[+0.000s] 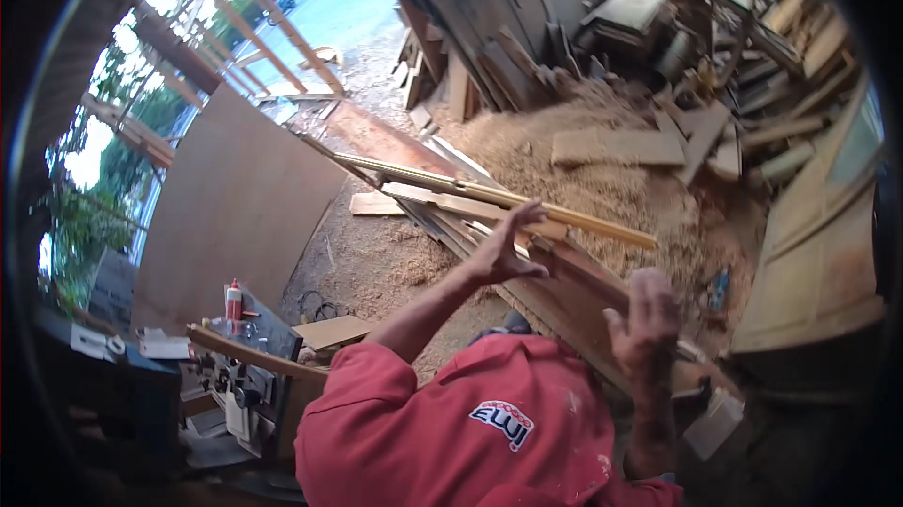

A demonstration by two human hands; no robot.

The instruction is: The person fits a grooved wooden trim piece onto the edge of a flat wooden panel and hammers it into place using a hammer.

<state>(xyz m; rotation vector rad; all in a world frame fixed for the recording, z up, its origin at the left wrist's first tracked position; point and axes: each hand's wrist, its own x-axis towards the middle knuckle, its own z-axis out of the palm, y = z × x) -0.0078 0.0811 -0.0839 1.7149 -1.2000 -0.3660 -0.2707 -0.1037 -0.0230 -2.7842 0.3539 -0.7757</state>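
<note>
My left hand [508, 251] is over a stack of long boards, its thumb and fingers spread in a wide curve with nothing between them. Its fingertips overlap a long, narrow yellowish wood strip [607, 230]; whether they touch it I cannot tell. A shorter pale board [451, 201] lies beside that strip. To the right, my right hand [647, 319] is raised above the near end of a wide brown plank [574, 295]. Its fingers point up and its thumb stands apart, slightly blurred, with nothing visible in it.
Sawdust and shavings [602, 112] cover the ground ahead. Scrap wood [734, 131] is heaped at the far right. A large plywood sheet [235, 187] leans at left, behind a workbench [268, 333] holding a red-and-white bottle [233, 302]. A curved wooden panel [818, 244] stands at right.
</note>
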